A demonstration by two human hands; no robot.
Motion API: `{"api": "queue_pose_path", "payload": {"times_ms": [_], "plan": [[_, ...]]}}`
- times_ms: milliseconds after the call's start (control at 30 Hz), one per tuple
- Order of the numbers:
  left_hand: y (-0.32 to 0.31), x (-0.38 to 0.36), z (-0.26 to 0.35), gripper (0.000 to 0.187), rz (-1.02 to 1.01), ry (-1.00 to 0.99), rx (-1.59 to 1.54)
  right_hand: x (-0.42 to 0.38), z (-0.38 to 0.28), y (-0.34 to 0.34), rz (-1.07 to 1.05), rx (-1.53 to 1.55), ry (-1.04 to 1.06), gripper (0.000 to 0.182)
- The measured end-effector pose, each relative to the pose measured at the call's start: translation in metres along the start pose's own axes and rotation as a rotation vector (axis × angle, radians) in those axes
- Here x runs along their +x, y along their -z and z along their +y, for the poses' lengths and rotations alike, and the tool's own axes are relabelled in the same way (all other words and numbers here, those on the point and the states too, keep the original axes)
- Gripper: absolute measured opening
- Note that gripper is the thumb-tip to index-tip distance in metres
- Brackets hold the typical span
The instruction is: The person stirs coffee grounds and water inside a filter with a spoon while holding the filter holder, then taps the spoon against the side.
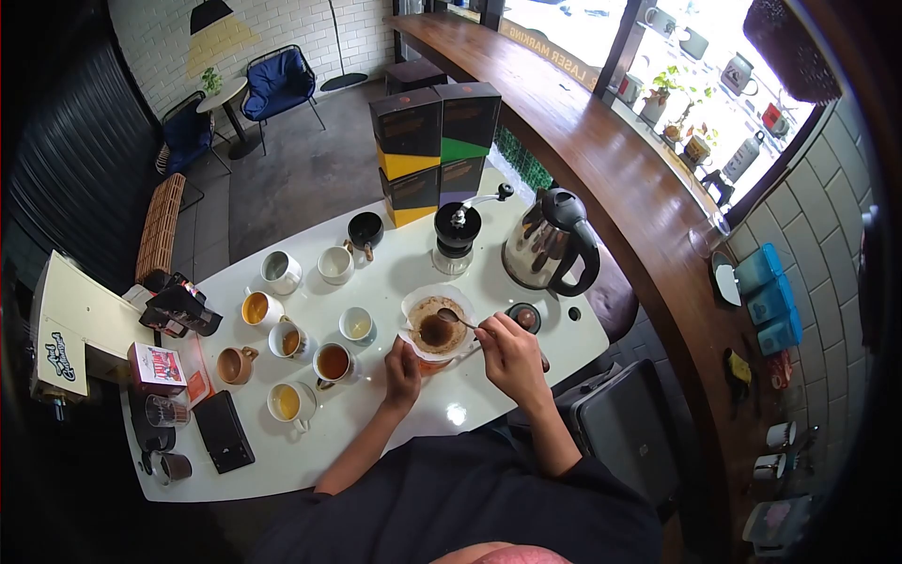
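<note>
A paper-filter dripper [435, 321] with wet brown coffee grounds stands near the table's right front. My right hand [510, 351] holds a small spoon [457, 320] whose bowl dips into the grounds. My left hand [402, 373] rests against the dripper's lower left side, fingers curled at its base. Just behind the dripper are a black hand grinder [456, 232] and a steel kettle [547, 246].
Several cups of tea and coffee [331, 361] crowd the white table [451, 418] to the left. Stacked coloured boxes [434, 150] stand at the back, and a black scale [224, 430] and red packet [156, 366] at the left. A wooden counter [611, 169] runs along the right.
</note>
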State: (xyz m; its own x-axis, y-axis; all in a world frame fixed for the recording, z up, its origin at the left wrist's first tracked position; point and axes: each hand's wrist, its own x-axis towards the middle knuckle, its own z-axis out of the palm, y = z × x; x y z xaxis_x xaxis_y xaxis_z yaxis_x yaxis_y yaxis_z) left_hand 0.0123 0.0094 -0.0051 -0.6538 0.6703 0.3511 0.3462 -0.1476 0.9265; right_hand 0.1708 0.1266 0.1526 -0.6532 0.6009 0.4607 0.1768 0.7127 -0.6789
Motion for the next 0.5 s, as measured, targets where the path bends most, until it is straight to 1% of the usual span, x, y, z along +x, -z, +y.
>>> {"api": "queue_pose_path", "payload": {"times_ms": [67,133,233,300,500], "plan": [[0.000,-0.004,-0.004,0.032,0.006,-0.011,-0.004,0.000,0.000,0.000,-0.015,-0.046,0.003,0.009],[0.002,-0.003,-0.002,0.030,-0.025,0.052,0.008,-0.002,-0.001,-0.002,-0.032,-0.069,-0.003,0.008],[0.000,-0.002,0.002,0.030,0.001,0.037,0.009,-0.003,0.004,-0.010,-0.073,-0.098,-0.002,0.008],[0.001,-0.003,-0.004,0.030,0.002,0.032,0.019,-0.006,0.007,-0.018,-0.093,-0.073,0.025,0.011],[0.000,-0.005,-0.012,0.033,0.007,0.032,0.012,-0.004,0.001,-0.019,-0.075,0.002,-0.035,0.014]]}}
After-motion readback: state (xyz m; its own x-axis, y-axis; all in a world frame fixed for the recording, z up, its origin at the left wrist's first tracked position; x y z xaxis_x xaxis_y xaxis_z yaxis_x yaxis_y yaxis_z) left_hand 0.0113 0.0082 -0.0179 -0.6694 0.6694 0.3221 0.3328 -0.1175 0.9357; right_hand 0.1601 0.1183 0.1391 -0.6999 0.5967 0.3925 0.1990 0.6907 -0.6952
